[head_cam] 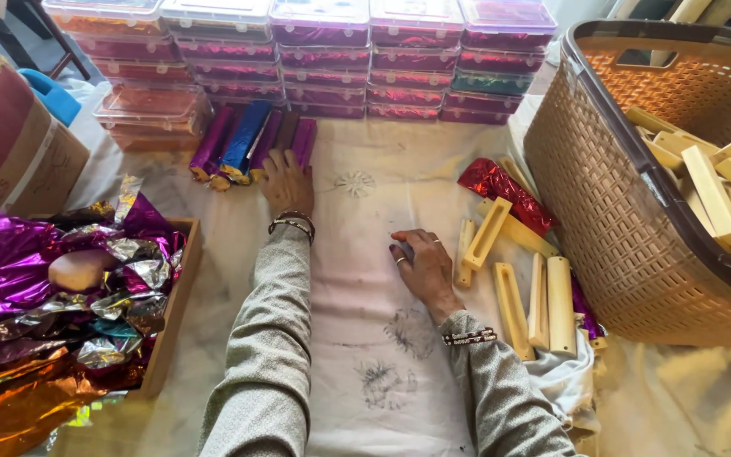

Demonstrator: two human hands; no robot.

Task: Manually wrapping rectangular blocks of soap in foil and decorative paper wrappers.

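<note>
Reaching Across the White Cloth

Resting flat with fingers spread, the left hand (285,182) touches the foil-wrapped sticks (251,140), which lie side by side at the cloth's (357,355) far edge, long axes pointing away toward the stacked plastic boxes (323,51). The right hand (420,264), open and holding nothing, lies on bare cloth mid-surface, just beside the wooden moulds (518,279) before the woven basket (602,203).

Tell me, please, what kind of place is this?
Probably a small hand-packing workspace: stacked clear boxes, a basket of plain wooden pieces, loose foil sheets, and wrapped sticks under the left hand.
</note>
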